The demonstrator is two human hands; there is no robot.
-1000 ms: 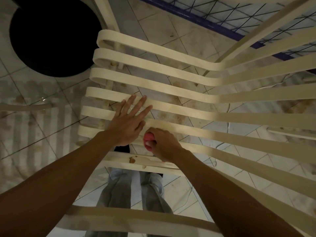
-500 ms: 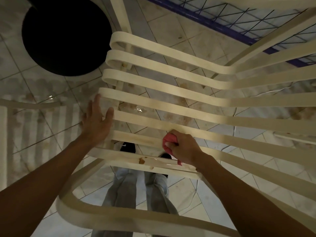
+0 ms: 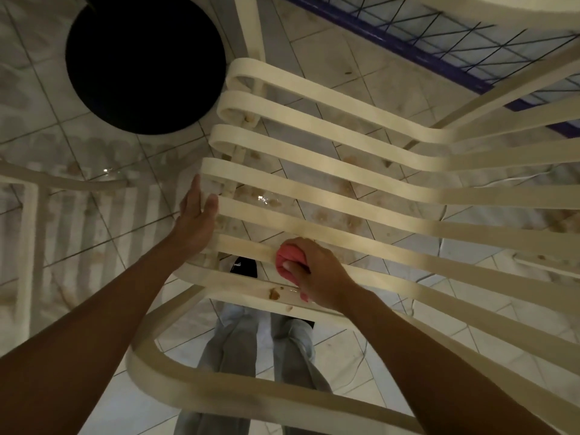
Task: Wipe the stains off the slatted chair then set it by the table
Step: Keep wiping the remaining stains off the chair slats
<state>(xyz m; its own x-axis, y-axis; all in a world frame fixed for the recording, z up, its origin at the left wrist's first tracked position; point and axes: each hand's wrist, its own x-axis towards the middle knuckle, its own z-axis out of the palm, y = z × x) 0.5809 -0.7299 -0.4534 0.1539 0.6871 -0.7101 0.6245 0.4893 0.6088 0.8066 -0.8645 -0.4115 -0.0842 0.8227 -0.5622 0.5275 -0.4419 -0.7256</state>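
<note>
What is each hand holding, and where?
The right hand grips a bunched pink cloth, pressed on a chair slat. The left hand rests on the slats' left ends, thumb over one slat.

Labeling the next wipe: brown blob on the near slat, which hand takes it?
Right hand: it already grips the pink cloth just above the blob. Left hand is bare, bracing the chair's side edge.
</note>
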